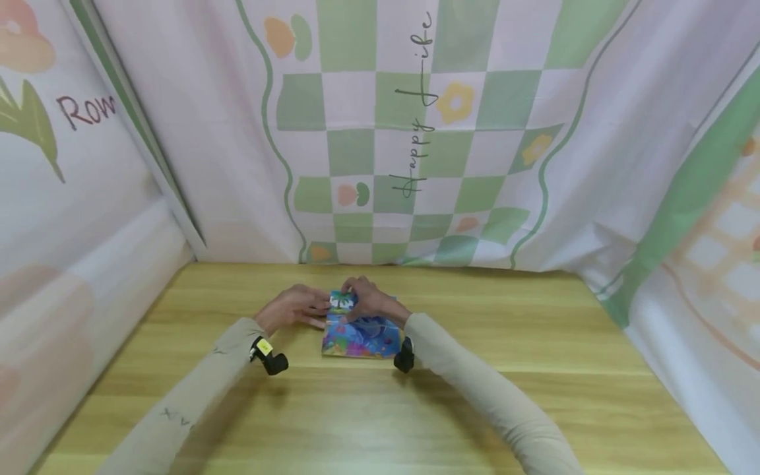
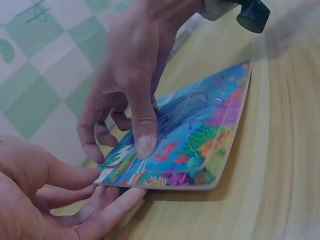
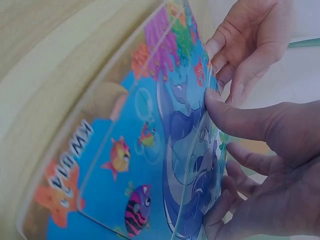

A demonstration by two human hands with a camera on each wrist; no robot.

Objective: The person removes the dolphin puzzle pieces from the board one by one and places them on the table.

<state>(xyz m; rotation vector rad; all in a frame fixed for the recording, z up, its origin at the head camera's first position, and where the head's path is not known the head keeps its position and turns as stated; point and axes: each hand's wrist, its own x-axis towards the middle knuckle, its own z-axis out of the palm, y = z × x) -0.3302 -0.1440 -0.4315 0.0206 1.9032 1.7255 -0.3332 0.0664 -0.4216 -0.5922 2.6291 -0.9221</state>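
Observation:
A flat jigsaw puzzle board [image 1: 362, 340] with a glossy undersea picture of dolphins, fish and coral lies on the table, its left side lifted slightly. My left hand [image 1: 297, 307] pinches the left edge, thumb on top and fingers [image 2: 112, 207] underneath. Reaching over the board from the right, my right hand [image 1: 371, 300] sets its thumb [image 2: 146, 142] on the printed face, while its bent fingers curl toward the far edge. In the right wrist view, the puzzle's dolphins [image 3: 187, 165] show beside that thumb, and "KW 014" is printed near one border.
The light wood table [image 1: 475, 409] extends around the board. Behind it hangs a curtain [image 1: 410, 152] with green and white checks; further printed curtains stand at the left and right. A black wrist camera [image 1: 270, 359] is strapped on the left arm, another [image 1: 404, 356] on the right.

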